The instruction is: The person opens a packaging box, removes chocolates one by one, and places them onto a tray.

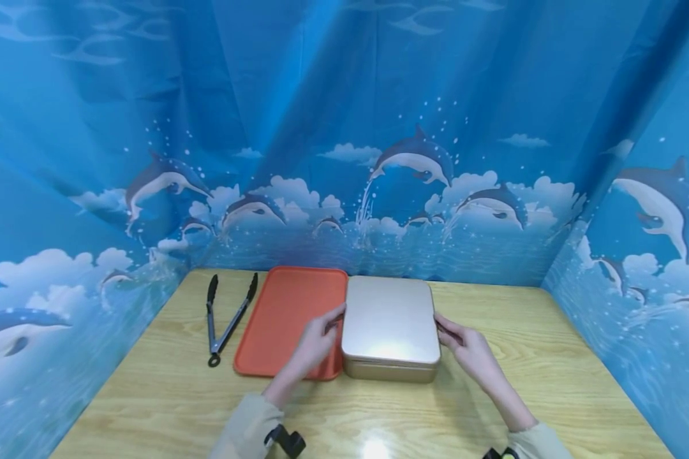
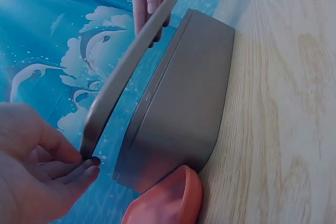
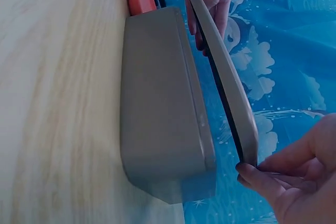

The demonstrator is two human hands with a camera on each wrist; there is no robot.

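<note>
A silver rectangular lid [image 1: 388,319] is held level over a metal tin box [image 1: 390,371], with a gap between lid and box in both wrist views. My left hand [image 1: 317,338] pinches the lid's left edge, fingertips under the rim; the left wrist view shows the thumb and fingers at the lid's corner [image 2: 94,129]. On the opposite edge, my right hand [image 1: 465,347] pinches the lid the same way, seen close up at the lid's rim [image 3: 247,140] in the right wrist view. The box body [image 3: 157,98] stands on the table, its inside hidden.
An orange-red tray [image 1: 293,319] lies flat just left of the box, partly under my left forearm. Tongs [image 1: 218,338] with black tips lie spread left of the tray. The wooden table [image 1: 551,357] ends at a blue dolphin-print curtain [image 1: 344,127] behind and at both sides.
</note>
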